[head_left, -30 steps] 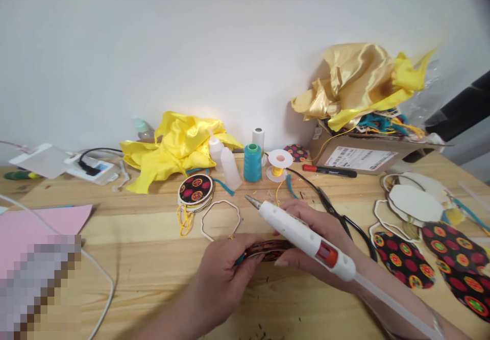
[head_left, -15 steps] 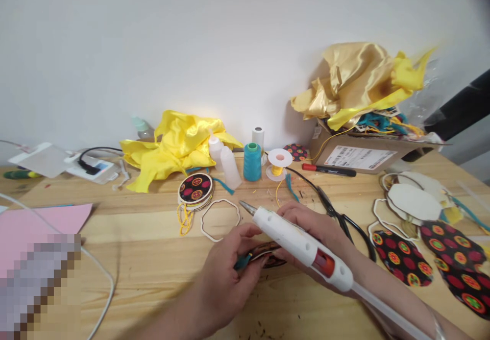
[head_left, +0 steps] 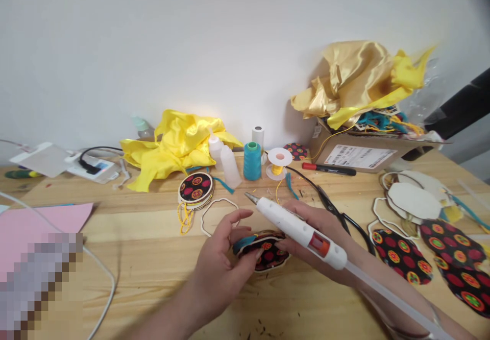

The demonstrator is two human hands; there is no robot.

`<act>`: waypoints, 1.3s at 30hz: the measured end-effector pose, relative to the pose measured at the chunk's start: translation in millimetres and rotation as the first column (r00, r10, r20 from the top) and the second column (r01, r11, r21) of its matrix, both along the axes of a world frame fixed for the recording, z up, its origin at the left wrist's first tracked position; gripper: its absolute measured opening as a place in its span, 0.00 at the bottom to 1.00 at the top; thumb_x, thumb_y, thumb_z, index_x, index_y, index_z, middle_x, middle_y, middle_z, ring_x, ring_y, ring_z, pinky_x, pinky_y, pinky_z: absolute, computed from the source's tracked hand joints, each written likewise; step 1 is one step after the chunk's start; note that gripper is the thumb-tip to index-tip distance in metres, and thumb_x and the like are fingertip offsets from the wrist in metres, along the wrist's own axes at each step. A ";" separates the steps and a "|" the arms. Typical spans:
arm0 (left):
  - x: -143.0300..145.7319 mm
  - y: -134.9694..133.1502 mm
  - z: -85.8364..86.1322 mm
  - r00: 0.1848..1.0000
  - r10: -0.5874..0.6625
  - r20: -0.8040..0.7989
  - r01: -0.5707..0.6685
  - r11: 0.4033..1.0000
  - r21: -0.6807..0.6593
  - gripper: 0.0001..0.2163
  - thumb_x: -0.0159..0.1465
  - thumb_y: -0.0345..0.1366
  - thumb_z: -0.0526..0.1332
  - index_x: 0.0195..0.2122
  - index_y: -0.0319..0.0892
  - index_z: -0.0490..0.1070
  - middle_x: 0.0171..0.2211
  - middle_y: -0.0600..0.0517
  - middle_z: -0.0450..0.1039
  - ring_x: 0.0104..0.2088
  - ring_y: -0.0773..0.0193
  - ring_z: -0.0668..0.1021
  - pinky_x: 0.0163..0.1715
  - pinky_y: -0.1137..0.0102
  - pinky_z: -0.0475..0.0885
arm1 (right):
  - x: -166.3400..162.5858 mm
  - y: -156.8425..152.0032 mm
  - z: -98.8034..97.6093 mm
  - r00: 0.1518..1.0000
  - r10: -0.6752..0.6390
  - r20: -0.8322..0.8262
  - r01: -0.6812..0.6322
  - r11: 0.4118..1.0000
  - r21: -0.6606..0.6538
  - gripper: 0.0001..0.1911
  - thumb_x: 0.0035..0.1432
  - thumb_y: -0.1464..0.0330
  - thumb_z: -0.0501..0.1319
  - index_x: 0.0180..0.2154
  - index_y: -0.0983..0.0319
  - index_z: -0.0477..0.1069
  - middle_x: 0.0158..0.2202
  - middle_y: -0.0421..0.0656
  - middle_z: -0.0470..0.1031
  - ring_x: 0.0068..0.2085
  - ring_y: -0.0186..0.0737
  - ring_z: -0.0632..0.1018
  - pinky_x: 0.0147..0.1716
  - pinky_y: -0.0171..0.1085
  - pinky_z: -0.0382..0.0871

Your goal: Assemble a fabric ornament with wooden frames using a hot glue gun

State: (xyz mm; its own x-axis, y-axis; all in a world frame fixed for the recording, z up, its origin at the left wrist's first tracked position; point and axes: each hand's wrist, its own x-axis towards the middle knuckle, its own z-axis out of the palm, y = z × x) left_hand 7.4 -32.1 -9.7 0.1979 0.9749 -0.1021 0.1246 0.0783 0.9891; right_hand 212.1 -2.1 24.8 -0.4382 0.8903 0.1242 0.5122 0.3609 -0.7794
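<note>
Between my hands is a black patterned fabric piece (head_left: 271,259) with a pale scalloped rim, its printed face tilted toward me. My left hand (head_left: 225,266) pinches its left side, thumb on the print, beside a teal tassel (head_left: 243,243). My right hand (head_left: 317,230) grips its right edge with the fingertips. The same hand also carries a white hot glue gun (head_left: 300,233), which lies across its back with the metal nozzle pointing up and left. A clear glue stick sticks out of its rear end. Beyond my left fingers lies a thin scalloped wooden ring (head_left: 214,210).
Behind my hands stand a teal thread cone (head_left: 252,162), a yellow thread spool (head_left: 278,163) and white squeeze bottles (head_left: 230,167). Black scissors (head_left: 332,208) lie close to my right hand. Fabric cutouts (head_left: 401,256) are at right, below a cardboard box (head_left: 344,151). Yellow satin (head_left: 172,146) is heaped at back left.
The fabric piece has turned from nearly edge-on to show its printed face. My left index finger has lifted, and the glue gun has shifted slightly.
</note>
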 end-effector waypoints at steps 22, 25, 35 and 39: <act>-2.1 15.5 11.1 0.960 0.271 0.068 -0.273 0.961 0.036 0.07 0.56 0.38 0.65 0.33 0.42 0.73 0.29 0.54 0.75 0.30 0.66 0.76 0.31 0.74 0.72 | -7.1 5.2 -19.6 0.779 -0.528 -0.337 0.410 0.837 -0.362 0.13 0.43 0.61 0.68 0.27 0.61 0.69 0.25 0.39 0.70 0.28 0.37 0.71 0.29 0.38 0.67; 2.3 17.5 11.3 0.978 0.162 0.129 -0.146 0.982 -0.122 0.09 0.53 0.38 0.68 0.34 0.41 0.75 0.32 0.51 0.80 0.34 0.62 0.80 0.35 0.71 0.74 | -9.9 4.8 -16.6 0.780 -0.518 -0.350 0.393 0.842 -0.369 0.12 0.43 0.62 0.67 0.26 0.61 0.68 0.25 0.39 0.70 0.27 0.37 0.71 0.29 0.39 0.67; 1.4 16.8 3.1 0.934 0.148 0.324 -0.044 0.951 -0.307 0.09 0.53 0.35 0.68 0.35 0.41 0.77 0.34 0.51 0.82 0.35 0.61 0.81 0.40 0.68 0.74 | -14.0 -1.7 -8.4 0.847 -0.452 -0.280 0.362 0.876 -0.318 0.09 0.45 0.65 0.66 0.26 0.61 0.69 0.24 0.39 0.71 0.26 0.36 0.71 0.26 0.35 0.67; 0.5 16.7 0.0 0.931 0.163 0.325 -0.053 0.945 -0.323 0.08 0.53 0.35 0.68 0.34 0.40 0.78 0.31 0.51 0.81 0.33 0.61 0.81 0.38 0.67 0.74 | -15.9 -2.2 -9.8 0.846 -0.461 -0.267 0.376 0.871 -0.315 0.09 0.45 0.64 0.66 0.26 0.62 0.70 0.25 0.39 0.71 0.27 0.36 0.71 0.27 0.36 0.67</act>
